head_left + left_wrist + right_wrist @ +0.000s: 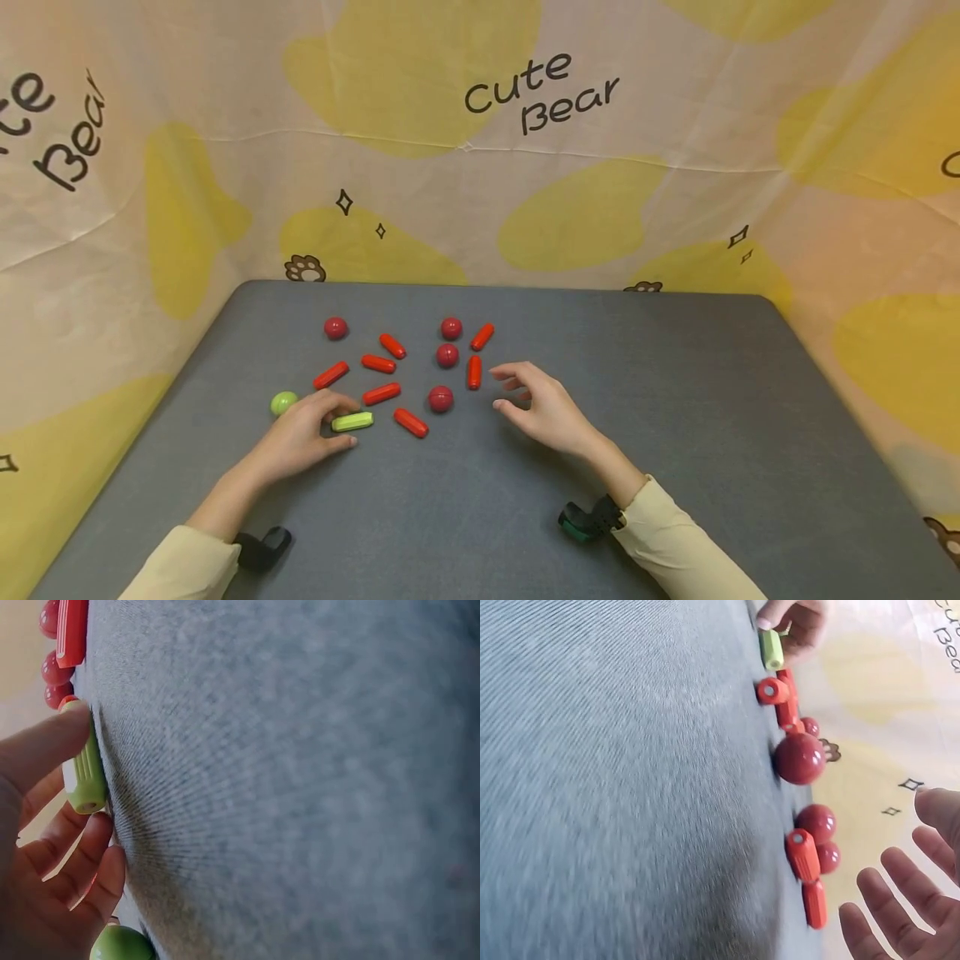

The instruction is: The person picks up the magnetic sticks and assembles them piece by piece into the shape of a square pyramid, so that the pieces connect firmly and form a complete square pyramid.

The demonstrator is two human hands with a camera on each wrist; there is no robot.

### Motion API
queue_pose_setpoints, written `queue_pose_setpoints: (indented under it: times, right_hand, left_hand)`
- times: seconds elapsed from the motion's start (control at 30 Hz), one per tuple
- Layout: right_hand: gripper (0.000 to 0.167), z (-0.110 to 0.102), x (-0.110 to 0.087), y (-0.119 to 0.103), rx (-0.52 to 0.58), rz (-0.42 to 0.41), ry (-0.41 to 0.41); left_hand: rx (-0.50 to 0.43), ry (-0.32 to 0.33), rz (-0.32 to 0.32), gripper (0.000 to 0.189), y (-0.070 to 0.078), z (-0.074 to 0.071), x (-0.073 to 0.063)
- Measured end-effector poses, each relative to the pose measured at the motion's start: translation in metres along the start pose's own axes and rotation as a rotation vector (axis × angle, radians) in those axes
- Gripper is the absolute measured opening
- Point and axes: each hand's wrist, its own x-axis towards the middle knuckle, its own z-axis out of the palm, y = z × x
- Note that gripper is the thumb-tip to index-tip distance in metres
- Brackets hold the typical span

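A long light-green bead [352,422] with ridged sides and a hole in its end lies at the left hand [303,433]. The left fingers curve over its far side, while the thumb stays a little apart on the near side in the head view. In the left wrist view the thumb overlaps one end of this green bead [90,769]. A round green bead [283,404] sits just behind the left hand. My right hand [551,412] hovers with relaxed, spread fingers and holds nothing. Nearest to it are a long red bead [474,372] and a round red bead [441,399].
Several more long red beads [382,393] and round red beads [336,327] are scattered over the left and middle of the grey table [675,400]. A patterned yellow and cream cloth [420,183] hangs behind the table and along its sides.
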Motion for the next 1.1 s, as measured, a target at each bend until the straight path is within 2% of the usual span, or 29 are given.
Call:
queue_pose_setpoints:
  times: [0.3,0.47,0.67,1.1]
  right_hand:
    - [0.035,0.019,0.010,-0.005,0.038,-0.005,-0.030]
    - [0.035,0.029,0.014,-0.006,0.054,-0.004,-0.048]
    - [0.035,0.039,0.018,-0.007,0.025,0.015,-0.037]
    - [0.037,0.054,0.030,-0.014,-0.040,0.022,-0.065]
  left_hand:
    - [-0.004,-0.021,-0.020,0.028,0.003,0.000,0.004]
    - [0.009,-0.024,-0.006,0.026,0.002,-0.001,0.005]
    - [0.009,-0.025,0.001,0.025,0.003,-0.003,0.004]
    - [-0.008,-0.009,0.016,0.026,0.018,-0.012,-0.002]
